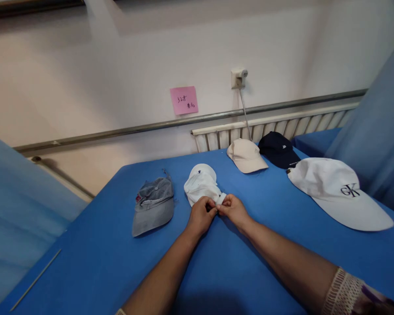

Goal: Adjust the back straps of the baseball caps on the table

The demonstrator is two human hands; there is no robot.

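Observation:
A white baseball cap (202, 186) with a small dark emblem lies in the middle of the blue table, its brim pointing away from me. At its near edge my left hand (202, 213) pinches the cap's back strap. Close beside it, my right hand (233, 211) grips the same white strap (221, 199), fingertips almost touching those of the left. What the fingertips press on is partly hidden. Left of my hands rests a grey cap (154, 203) with frayed edges, its brim toward me.
A beige cap (246, 154) and a navy cap (277, 148) sit at the back right, near a radiator (258, 132). A large white cap (335, 188) with black letters lies at right. Blue curtains (9, 218) hang on both sides. A thin rod (36, 280) lies along the left edge.

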